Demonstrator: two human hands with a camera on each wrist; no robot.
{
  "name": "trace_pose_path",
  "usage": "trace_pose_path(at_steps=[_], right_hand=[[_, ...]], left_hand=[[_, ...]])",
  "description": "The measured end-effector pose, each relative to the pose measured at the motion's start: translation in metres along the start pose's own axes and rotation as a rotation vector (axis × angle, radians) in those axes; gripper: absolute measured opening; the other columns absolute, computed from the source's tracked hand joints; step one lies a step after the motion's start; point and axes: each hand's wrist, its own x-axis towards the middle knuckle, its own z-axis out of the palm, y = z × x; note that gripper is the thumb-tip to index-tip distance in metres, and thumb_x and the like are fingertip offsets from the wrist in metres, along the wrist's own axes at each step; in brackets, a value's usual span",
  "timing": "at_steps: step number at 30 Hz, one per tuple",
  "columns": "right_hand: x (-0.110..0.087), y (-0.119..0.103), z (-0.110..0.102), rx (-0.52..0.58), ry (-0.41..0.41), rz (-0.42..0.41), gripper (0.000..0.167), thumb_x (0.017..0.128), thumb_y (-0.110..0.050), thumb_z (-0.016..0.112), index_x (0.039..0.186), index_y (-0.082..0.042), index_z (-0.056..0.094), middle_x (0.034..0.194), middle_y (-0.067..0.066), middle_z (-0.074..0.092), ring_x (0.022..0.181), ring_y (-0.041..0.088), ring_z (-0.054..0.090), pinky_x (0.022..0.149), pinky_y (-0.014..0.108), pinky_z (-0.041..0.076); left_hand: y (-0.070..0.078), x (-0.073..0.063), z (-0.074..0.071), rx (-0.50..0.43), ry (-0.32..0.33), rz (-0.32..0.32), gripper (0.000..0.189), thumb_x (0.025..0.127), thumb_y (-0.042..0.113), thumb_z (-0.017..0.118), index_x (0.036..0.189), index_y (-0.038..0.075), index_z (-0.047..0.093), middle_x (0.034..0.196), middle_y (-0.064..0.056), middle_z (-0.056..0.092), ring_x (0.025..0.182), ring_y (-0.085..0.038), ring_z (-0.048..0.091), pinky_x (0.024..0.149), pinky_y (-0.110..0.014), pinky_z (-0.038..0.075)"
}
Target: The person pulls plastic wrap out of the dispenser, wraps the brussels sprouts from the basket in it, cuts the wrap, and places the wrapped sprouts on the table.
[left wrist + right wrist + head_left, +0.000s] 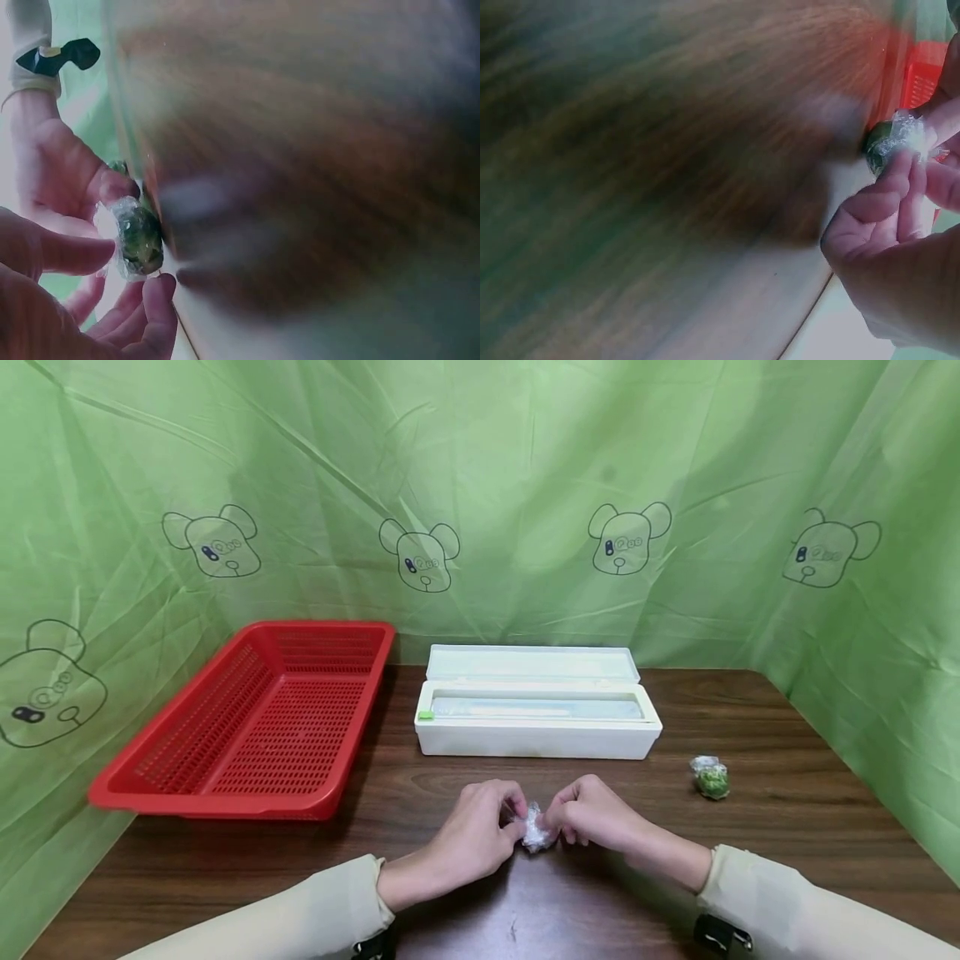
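Between both hands, low over the near middle of the table, is a small green piece wrapped in crumpled cling film (535, 831). Its dark green side shows through the clear film (140, 240) in the left wrist view; its exact kind is hidden by the wrap. My left hand (476, 827) holds the bundle's left side between thumb and fingers. From the right, my right hand (596, 817) pinches the gathered film with thumb and forefinger, its other fingers curled. Farther right on the table lies a second film-wrapped green piece (711, 779), brighter and bumpy like a broccoli floret.
Behind the hands stands a white cling film box (536, 743), lid raised, with a film roll inside and a small green slider at its left. A red perforated basket (225, 804) sits at the left. Green printed sheeting (517, 460) hangs behind the brown wooden table (795, 843).
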Motion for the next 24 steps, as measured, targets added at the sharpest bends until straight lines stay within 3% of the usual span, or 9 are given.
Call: trace_pose_path(at_steps=[3, 7, 11, 17, 24], right_hand=[[-0.002, 0.0, -0.001, -0.011, 0.043, -0.05, 0.012, 0.083, -0.015, 0.08, 0.079, -0.005, 0.075, 0.065, 0.004, 0.065, 0.054, 0.013, 0.055, 0.048, 0.026, 0.044], [-0.004, 0.004, -0.003, -0.129, 0.103, -0.278, 0.018, 0.082, -0.014, 0.089, 0.095, -0.012, 0.077, 0.086, -0.002, 0.071, 0.066, 0.014, 0.064, 0.057, 0.032, 0.053], [-0.006, 0.01, -0.003, -0.255, 0.09, -0.463, 0.023, 0.084, -0.01, 0.089, 0.105, -0.014, 0.083, 0.103, -0.006, 0.072, 0.079, 0.009, 0.065, 0.071, 0.035, 0.056], [-0.006, 0.014, -0.003, -0.289, 0.072, -0.459, 0.022, 0.084, -0.012, 0.09, 0.105, -0.012, 0.084, 0.107, -0.007, 0.074, 0.082, 0.008, 0.065, 0.073, 0.031, 0.056], [-0.003, 0.016, -0.004, -0.288, 0.048, -0.467, 0.024, 0.082, -0.014, 0.092, 0.104, -0.014, 0.085, 0.103, -0.01, 0.076, 0.082, 0.008, 0.067, 0.071, 0.029, 0.056]], left_hand=[[-0.001, 0.001, 0.0, -0.007, 0.002, -0.005, 0.018, 0.084, -0.007, 0.08, 0.084, 0.01, 0.073, 0.082, 0.004, 0.072, 0.077, -0.005, 0.063, 0.075, -0.028, 0.053], [-0.003, 0.003, -0.001, -0.008, -0.007, -0.02, 0.014, 0.086, -0.005, 0.079, 0.087, 0.008, 0.077, 0.081, 0.004, 0.074, 0.078, -0.005, 0.064, 0.077, -0.027, 0.053], [-0.003, 0.002, -0.003, 0.0, -0.003, 0.002, 0.009, 0.088, -0.002, 0.08, 0.091, 0.007, 0.08, 0.087, 0.004, 0.076, 0.084, -0.006, 0.067, 0.08, -0.029, 0.056], [-0.001, -0.001, -0.006, 0.009, -0.016, 0.045, 0.014, 0.086, 0.002, 0.085, 0.098, 0.008, 0.085, 0.099, 0.003, 0.078, 0.097, -0.007, 0.07, 0.088, -0.032, 0.057], [-0.002, -0.002, -0.005, 0.082, -0.042, 0.065, 0.017, 0.086, 0.004, 0.087, 0.102, 0.008, 0.085, 0.1, 0.002, 0.078, 0.095, -0.002, 0.068, 0.08, -0.024, 0.056]])
